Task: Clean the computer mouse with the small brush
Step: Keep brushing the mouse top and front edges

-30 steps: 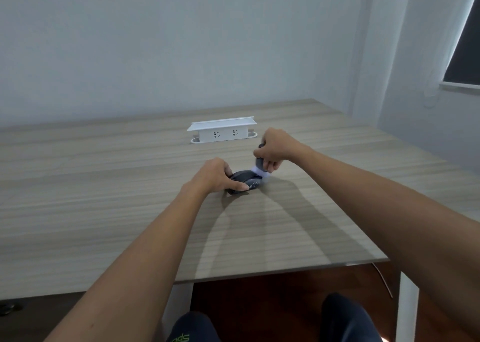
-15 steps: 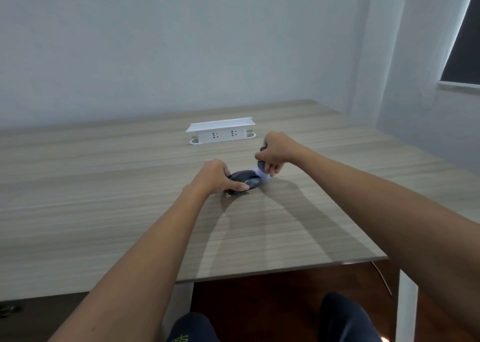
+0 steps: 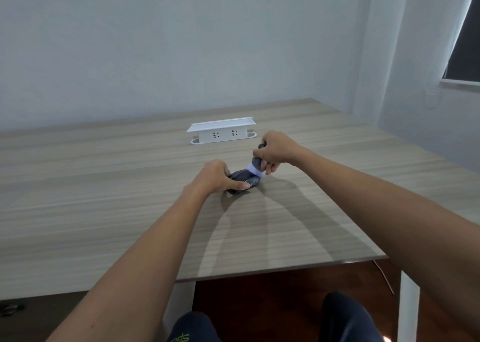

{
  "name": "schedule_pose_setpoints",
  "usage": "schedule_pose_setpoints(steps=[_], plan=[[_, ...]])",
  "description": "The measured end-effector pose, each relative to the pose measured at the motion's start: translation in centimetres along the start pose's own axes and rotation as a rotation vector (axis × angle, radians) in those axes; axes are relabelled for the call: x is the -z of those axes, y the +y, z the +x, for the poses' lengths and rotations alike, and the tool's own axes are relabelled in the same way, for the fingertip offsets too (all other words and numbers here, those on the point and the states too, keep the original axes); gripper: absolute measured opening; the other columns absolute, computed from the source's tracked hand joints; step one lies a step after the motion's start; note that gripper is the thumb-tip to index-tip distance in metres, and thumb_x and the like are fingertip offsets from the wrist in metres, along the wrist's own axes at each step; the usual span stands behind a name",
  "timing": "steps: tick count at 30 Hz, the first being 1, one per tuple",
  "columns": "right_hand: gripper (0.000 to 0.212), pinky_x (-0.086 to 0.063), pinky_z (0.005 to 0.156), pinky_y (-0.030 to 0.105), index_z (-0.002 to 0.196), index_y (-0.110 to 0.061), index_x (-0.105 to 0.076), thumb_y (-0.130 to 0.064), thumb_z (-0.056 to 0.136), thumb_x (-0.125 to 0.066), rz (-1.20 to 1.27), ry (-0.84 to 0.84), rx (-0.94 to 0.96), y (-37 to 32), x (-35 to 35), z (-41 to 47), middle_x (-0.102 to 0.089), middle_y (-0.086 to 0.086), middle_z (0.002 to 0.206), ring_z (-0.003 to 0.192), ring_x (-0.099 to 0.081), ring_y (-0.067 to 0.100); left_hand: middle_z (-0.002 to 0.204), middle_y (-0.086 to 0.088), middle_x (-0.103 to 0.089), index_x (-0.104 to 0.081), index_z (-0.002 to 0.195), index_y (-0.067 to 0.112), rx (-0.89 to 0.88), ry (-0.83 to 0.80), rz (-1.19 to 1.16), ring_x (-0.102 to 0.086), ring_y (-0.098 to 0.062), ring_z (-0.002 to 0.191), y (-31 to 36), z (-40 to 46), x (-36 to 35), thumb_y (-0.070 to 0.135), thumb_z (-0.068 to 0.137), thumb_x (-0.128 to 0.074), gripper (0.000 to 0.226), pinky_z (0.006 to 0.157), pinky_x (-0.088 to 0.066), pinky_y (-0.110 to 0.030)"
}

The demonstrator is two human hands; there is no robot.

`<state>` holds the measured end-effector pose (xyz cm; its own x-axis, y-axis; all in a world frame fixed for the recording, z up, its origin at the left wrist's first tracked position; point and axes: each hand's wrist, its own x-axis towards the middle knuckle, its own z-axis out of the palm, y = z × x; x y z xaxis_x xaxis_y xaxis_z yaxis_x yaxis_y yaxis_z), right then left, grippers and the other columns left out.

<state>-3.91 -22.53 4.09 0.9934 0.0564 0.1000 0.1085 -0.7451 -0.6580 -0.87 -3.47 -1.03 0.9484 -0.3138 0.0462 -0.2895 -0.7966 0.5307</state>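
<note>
1. A light wood-grain table (image 3: 104, 211) is carrying everything in view.
2. A white power strip (image 3: 221, 130) is lying on it, toward the far edge.
3. A dark grey computer mouse (image 3: 242, 179) is sitting on the tabletop, nearer the camera than the power strip.

green lettering on dark trousers (image 3: 181, 337) (partly cut off, unreadable)

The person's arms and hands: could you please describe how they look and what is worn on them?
Both forearms are bare right up to the frame edge; no sleeves are visible. The left hand and right hand wear no gloves, and no watch, bracelet or ring is visible.
</note>
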Motion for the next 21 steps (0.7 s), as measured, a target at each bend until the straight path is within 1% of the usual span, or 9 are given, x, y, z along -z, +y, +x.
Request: schedule_pose_setpoints(steps=[2, 4, 6, 8, 11, 15, 18, 19, 21], plan=[[0.023, -0.058, 0.049, 0.028, 0.074, 0.002, -0.061, -0.006, 0.091, -0.049, -0.003, 0.015, 0.001, 0.5, 0.0, 0.0, -0.075, 0.024, 0.074, 0.065, -0.074, 0.036, 0.057, -0.002, -0.038, -0.058, 0.065, 0.013, 0.037, -0.040, -0.017, -0.032, -0.016, 0.056, 0.0, 0.1, 0.4, 0.068, 0.060, -0.079, 0.059, 0.057, -0.026, -0.030], [0.020, -0.054, 0.046, 0.025, 0.075, 0.002, -0.058, -0.005, 0.090, -0.048, 0.005, 0.021, 0.004, 0.9, 0.0, 0.1, -0.074, 0.020, 0.068, 0.056, -0.072, 0.030, 0.074, -0.001, -0.056, -0.062, 0.075, 0.015, 0.068, -0.055, -0.075, -0.049, -0.018, 0.069, -0.2, 0.3, 0.9, 0.075, 0.059, -0.073, 0.063, 0.068, -0.040, -0.031], [0.019, -0.054, 0.045, 0.025, 0.074, 0.001, -0.055, -0.004, 0.091, -0.047, 0.024, 0.032, 0.009, 1.3, -0.1, 0.3, -0.073, 0.020, 0.067, 0.050, -0.070, 0.025, 0.094, 0.000, -0.070, -0.068, 0.089, 0.010, 0.062, -0.056, -0.119, -0.063, -0.021, 0.085, -0.4, 0.5, 1.1, 0.067, 0.071, -0.072, 0.060, 0.084, -0.051, -0.034], [0.020, -0.054, 0.047, 0.026, 0.073, -0.001, -0.053, -0.003, 0.092, -0.047, 0.049, 0.043, 0.014, 1.7, -0.3, 0.4, -0.074, 0.023, 0.071, 0.052, -0.070, 0.026, 0.108, -0.003, -0.070, -0.068, 0.113, 0.012, 0.050, -0.067, -0.144, -0.066, -0.020, 0.099, -0.1, 0.4, 1.0, 0.053, 0.083, -0.071, 0.051, 0.093, -0.051, -0.035], [0.019, -0.058, 0.053, 0.030, 0.077, -0.001, -0.053, -0.003, 0.094, -0.046, 0.099, 0.048, 0.016, 2.1, -0.5, 0.4, -0.074, 0.027, 0.078, 0.058, -0.071, 0.030, 0.116, -0.006, -0.067, -0.060, 0.132, 0.014, 0.024, -0.082, -0.161, -0.063, -0.020, 0.100, 0.4, 0.2, 0.5, 0.040, 0.090, -0.069, 0.050, 0.087, -0.046, -0.029], [0.019, -0.060, 0.054, 0.032, 0.076, 0.002, -0.058, -0.002, 0.091, -0.047, 0.208, 0.030, -0.049, 2.3, -0.6, 0.1, -0.074, 0.028, 0.079, 0.059, -0.072, 0.032, 0.110, -0.006, -0.064, -0.058, 0.138, 0.017, 0.002, -0.068, -0.158, -0.062, -0.020, 0.099, 0.5, 0.3, 0.0, 0.034, 0.091, -0.068, 0.051, 0.084, -0.044, -0.027], [0.028, -0.064, 0.065, 0.033, 0.082, 0.011, -0.072, -0.005, 0.085, -0.049, 0.250, -0.096, -0.130, 2.1, -0.3, -0.3, -0.076, 0.024, 0.078, 0.067, -0.074, 0.031, 0.113, -0.009, -0.065, -0.058, 0.138, 0.017, 0.001, -0.069, -0.173, -0.062, -0.020, 0.098, 0.7, 0.3, -0.1, 0.032, 0.092, -0.068, 0.050, 0.086, -0.044, -0.027], [0.030, -0.064, 0.068, 0.033, 0.085, 0.011, -0.074, -0.006, 0.084, -0.050, 0.264, -0.151, -0.155, 2.1, -0.3, -0.5, -0.076, 0.022, 0.078, 0.069, -0.074, 0.030, 0.116, -0.012, -0.067, -0.058, 0.138, 0.018, 0.002, -0.067, -0.178, -0.062, -0.020, 0.097, 0.7, 0.4, -0.2, 0.031, 0.092, -0.068, 0.049, 0.086, -0.045, -0.027], [0.028, -0.063, 0.067, 0.029, 0.083, 0.008, -0.075, -0.006, 0.087, -0.051, 0.325, -0.236, -0.211, 2.2, 0.0, -0.7, -0.076, 0.019, 0.075, 0.068, -0.072, 0.026, 0.120, -0.014, -0.068, -0.059, 0.137, 0.019, 0.003, -0.061, -0.173, -0.063, -0.020, 0.097, 0.6, 0.4, -0.1, 0.031, 0.092, -0.068, 0.048, 0.087, -0.045, -0.027]])
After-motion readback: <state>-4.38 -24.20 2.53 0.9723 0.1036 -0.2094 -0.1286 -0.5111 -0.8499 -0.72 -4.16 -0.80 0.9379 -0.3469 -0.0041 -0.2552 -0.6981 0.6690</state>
